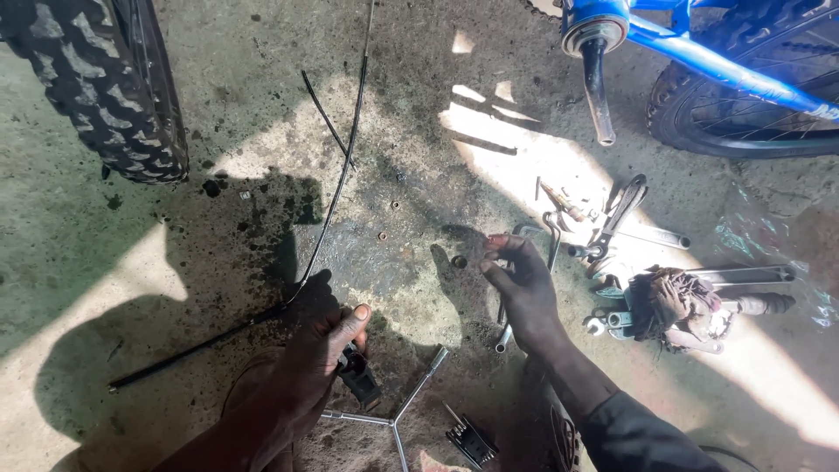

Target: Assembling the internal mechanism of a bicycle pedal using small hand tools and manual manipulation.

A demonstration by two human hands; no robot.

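Note:
My left hand (319, 336) is closed around a black cable (336, 188) that runs from the lower left across the concrete floor up to the top. A small black part (358, 374) sits under the same hand. My right hand (517, 280) hovers with thumb and fingers pinched together above a small round washer (458, 260) on the floor; whether it holds anything is unclear. A three-way socket wrench (395, 419) lies just below both hands.
A knobby tyre (100, 83) stands at top left. A blue bicycle frame (699, 57) with crank (598, 92) and wheel is at top right. Spanners, pliers and a rag (669, 301) lie in a pile at right. A black multi-tool (470, 441) lies near the bottom.

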